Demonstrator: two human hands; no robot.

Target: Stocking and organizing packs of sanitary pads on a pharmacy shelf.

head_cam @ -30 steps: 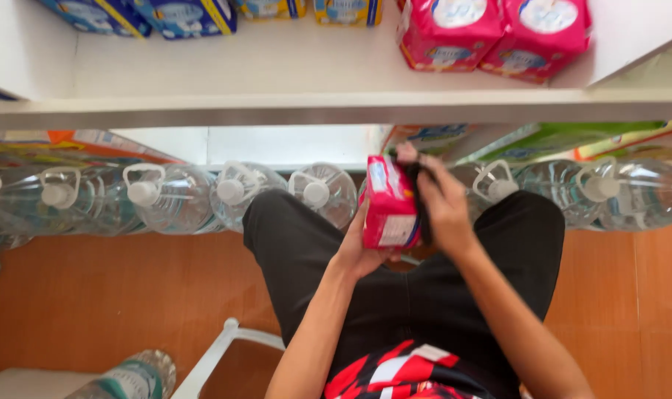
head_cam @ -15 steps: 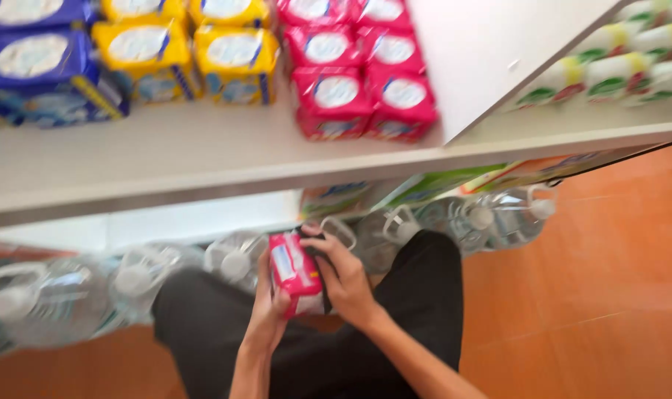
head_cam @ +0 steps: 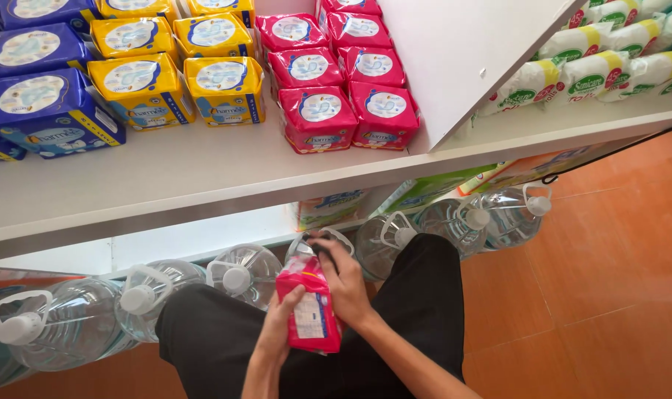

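While I crouch, my left hand (head_cam: pixel 282 325) and right hand (head_cam: pixel 347 284) both grip a pink pack (head_cam: pixel 310 314) closed-fingered, over my lap. Soft wrapper could slip or crush if I squeeze unevenly. White shelf (head_cam: pixel 203 185) edge overhangs above, pink packs (head_cam: pixel 339 81) stacked on it; water jugs (head_cam: pixel 240 273) crowd the orange floor (head_cam: pixel 609 281) ahead.

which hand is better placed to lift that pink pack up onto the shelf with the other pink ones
Probably the right hand: it wraps the pink pack from the top and side, on the side nearer the pink stack. The left hand only steadies its lower edge.
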